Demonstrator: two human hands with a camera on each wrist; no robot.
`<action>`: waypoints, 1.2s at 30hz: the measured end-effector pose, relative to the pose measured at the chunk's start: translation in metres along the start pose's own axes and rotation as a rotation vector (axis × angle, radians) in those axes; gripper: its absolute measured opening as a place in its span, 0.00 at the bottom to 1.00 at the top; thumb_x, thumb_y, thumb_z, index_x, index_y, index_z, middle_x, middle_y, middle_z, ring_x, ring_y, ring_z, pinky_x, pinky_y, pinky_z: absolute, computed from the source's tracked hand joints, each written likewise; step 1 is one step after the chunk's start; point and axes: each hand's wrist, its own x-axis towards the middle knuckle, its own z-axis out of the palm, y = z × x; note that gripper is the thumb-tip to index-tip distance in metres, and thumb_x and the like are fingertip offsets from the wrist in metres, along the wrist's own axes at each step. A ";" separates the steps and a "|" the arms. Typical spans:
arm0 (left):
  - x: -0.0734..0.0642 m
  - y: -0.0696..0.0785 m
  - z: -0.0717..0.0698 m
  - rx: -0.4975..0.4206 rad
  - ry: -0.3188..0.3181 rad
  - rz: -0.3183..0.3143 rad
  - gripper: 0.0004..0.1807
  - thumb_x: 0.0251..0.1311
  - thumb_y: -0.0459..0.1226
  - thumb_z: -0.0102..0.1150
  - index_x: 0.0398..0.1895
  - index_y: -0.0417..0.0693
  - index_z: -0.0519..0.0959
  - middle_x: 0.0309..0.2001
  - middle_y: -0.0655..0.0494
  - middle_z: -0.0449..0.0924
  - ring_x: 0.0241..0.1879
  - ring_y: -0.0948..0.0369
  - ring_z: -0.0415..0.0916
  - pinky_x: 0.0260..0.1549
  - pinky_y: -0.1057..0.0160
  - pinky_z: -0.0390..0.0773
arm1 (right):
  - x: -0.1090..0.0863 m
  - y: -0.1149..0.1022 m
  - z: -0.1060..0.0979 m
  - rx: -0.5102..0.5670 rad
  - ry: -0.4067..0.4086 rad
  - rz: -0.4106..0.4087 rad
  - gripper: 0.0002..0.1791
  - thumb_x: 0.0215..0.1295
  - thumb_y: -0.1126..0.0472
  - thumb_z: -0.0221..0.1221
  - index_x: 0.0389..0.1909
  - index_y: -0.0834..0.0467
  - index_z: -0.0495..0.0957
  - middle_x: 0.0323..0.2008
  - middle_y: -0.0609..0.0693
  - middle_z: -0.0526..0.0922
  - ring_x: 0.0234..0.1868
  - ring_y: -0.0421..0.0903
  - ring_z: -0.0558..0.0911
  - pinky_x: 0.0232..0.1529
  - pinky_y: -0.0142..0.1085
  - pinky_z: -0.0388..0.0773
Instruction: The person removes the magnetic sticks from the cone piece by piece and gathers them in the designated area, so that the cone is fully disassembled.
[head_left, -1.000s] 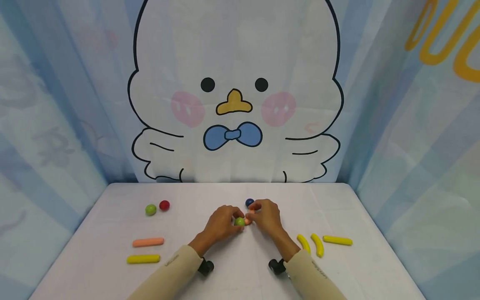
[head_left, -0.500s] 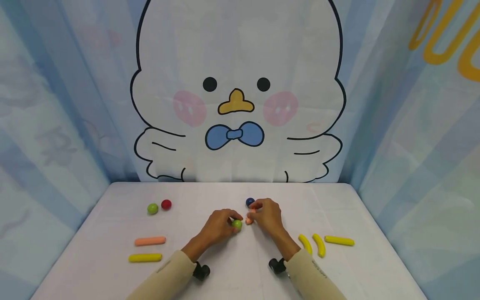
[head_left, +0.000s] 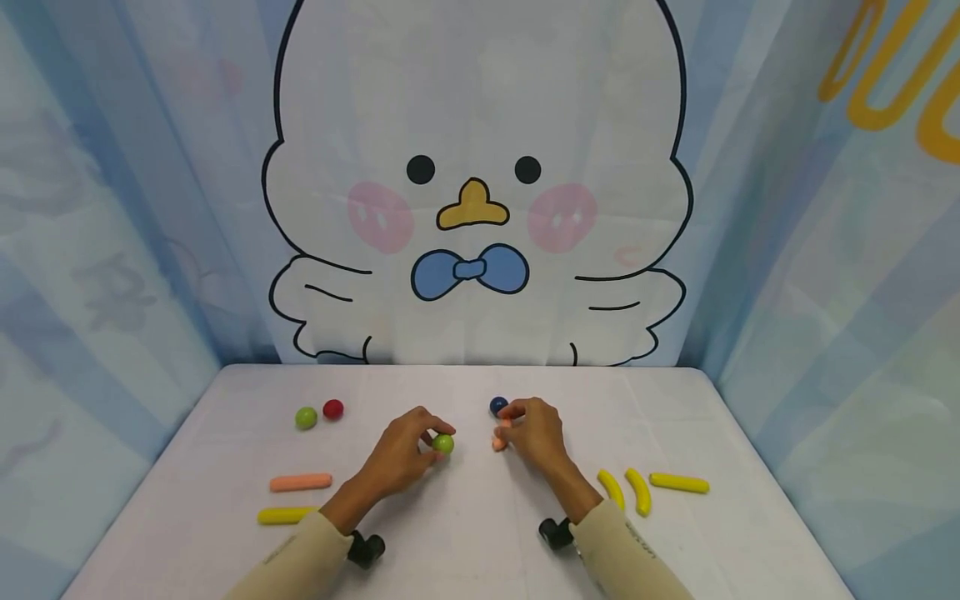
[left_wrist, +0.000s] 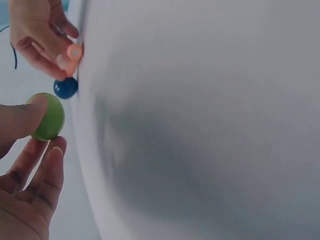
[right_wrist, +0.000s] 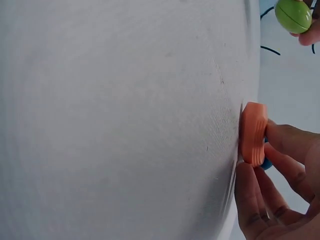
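My left hand (head_left: pixel 399 454) pinches a shiny green ball (head_left: pixel 444 444) between thumb and fingers, slightly above the white table. In the left wrist view that green ball (left_wrist: pixel 50 117) sits at the fingertips. To the right, my right hand (head_left: pixel 538 435) pinches a short orange toy piece (head_left: pixel 498 444) low at the table surface. The right wrist view shows this orange piece (right_wrist: pixel 254 134) close up, with a ridged side. A dark blue ball (head_left: pixel 497 405) touches its far end; in the left wrist view the blue ball (left_wrist: pixel 65 88) is seen against it.
At the back left lie another green ball (head_left: pixel 306 417) and a red ball (head_left: pixel 333 409). An orange stick (head_left: pixel 300 482) and a yellow stick (head_left: pixel 285 516) lie nearer on the left. Two curved yellow pieces (head_left: pixel 637 492) and a straight yellow stick (head_left: pixel 678 482) lie on the right.
My left hand has drawn the green ball leftward, away from the orange piece. The right hand has stayed nearly in place with the orange piece, which now stands more lengthwise.
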 end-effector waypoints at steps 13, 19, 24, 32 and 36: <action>-0.017 -0.032 -0.040 0.032 0.062 -0.072 0.23 0.58 0.28 0.77 0.54 0.57 0.87 0.48 0.61 0.83 0.48 0.60 0.82 0.44 0.66 0.80 | -0.001 0.001 -0.002 0.024 -0.013 -0.005 0.10 0.58 0.64 0.78 0.40 0.56 0.91 0.41 0.51 0.89 0.34 0.44 0.80 0.35 0.36 0.74; -0.027 -0.050 -0.061 0.073 0.084 -0.109 0.22 0.59 0.28 0.75 0.56 0.53 0.87 0.50 0.55 0.83 0.49 0.56 0.83 0.44 0.62 0.83 | 0.000 0.002 -0.001 0.030 -0.019 -0.005 0.10 0.58 0.64 0.78 0.40 0.55 0.90 0.41 0.50 0.89 0.34 0.43 0.80 0.36 0.36 0.75; -0.034 -0.065 -0.077 0.106 0.098 -0.141 0.21 0.61 0.28 0.74 0.57 0.49 0.86 0.51 0.52 0.84 0.49 0.54 0.82 0.46 0.57 0.84 | 0.000 0.002 -0.002 0.040 -0.022 -0.001 0.10 0.58 0.65 0.78 0.40 0.56 0.90 0.41 0.51 0.88 0.33 0.43 0.80 0.36 0.36 0.75; -0.040 -0.084 -0.093 0.109 0.111 -0.196 0.20 0.62 0.28 0.72 0.57 0.42 0.85 0.52 0.45 0.85 0.49 0.49 0.83 0.54 0.44 0.85 | -0.001 0.000 -0.002 0.039 -0.027 0.010 0.10 0.57 0.65 0.78 0.40 0.56 0.90 0.41 0.51 0.88 0.33 0.43 0.81 0.36 0.35 0.76; -0.041 -0.091 -0.099 0.155 0.117 -0.237 0.21 0.61 0.27 0.72 0.58 0.42 0.85 0.53 0.41 0.84 0.49 0.47 0.81 0.55 0.42 0.84 | 0.000 0.000 -0.001 0.037 -0.030 0.008 0.10 0.58 0.65 0.78 0.40 0.56 0.90 0.41 0.50 0.88 0.34 0.42 0.82 0.36 0.34 0.77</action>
